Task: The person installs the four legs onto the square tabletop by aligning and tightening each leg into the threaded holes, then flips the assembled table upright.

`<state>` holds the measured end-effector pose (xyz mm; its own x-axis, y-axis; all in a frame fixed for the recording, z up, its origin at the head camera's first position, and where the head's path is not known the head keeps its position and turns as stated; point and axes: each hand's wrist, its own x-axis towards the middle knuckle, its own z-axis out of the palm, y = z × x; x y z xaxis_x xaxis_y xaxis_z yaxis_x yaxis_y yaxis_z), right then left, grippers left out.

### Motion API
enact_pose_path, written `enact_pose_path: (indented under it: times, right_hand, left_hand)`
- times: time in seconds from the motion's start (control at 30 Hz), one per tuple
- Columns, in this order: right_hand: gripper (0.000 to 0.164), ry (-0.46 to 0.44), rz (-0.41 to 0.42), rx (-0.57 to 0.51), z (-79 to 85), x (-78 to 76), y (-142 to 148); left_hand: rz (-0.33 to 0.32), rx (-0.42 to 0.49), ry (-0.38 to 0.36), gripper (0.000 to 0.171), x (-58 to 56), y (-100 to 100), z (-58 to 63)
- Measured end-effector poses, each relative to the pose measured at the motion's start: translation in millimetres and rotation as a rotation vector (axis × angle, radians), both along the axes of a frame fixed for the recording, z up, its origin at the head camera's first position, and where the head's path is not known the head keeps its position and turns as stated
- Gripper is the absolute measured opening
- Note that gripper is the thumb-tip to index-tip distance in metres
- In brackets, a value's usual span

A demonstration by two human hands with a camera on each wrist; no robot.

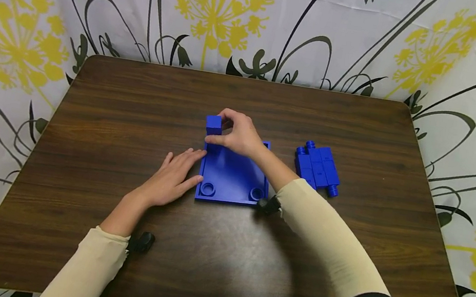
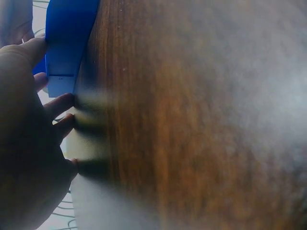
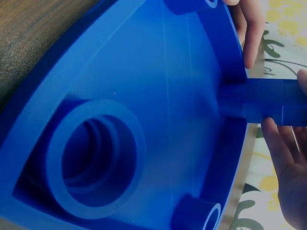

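Note:
A shallow blue tray-like panel lies on the table with its raised rim upward and round sockets at its corners. At its far left corner stands a square blue post. My right hand holds this post between thumb and fingers; in the right wrist view the post meets the panel's corner. My left hand rests beside the panel, its extended fingers and thumb touching the left rim. In the left wrist view those fingers lie along the blue side wall.
Several blue posts with round pegs lie side by side to the right of the panel. Everything is on a dark wood-grain table. A flower-patterned cloth hangs behind the table's far edge.

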<state>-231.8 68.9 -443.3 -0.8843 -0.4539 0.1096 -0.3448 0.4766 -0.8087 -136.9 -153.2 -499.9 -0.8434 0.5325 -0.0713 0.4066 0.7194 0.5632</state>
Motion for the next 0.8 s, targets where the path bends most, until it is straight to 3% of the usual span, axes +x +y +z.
enact_pose_path:
  times: [0.33, 0.8]
  right_hand:
    - [0.039, 0.017, -0.077, 0.062, 0.5, 4.8, -5]
    - [0.041, 0.123, -0.186, 0.058, -7.9, 15.9, -11]
  left_hand:
    - [-0.002, -0.006, -0.007, 0.064, -0.8, -1, 0.6]
    - [-0.024, -0.061, -0.002, 0.065, 0.4, 2, 7.1]
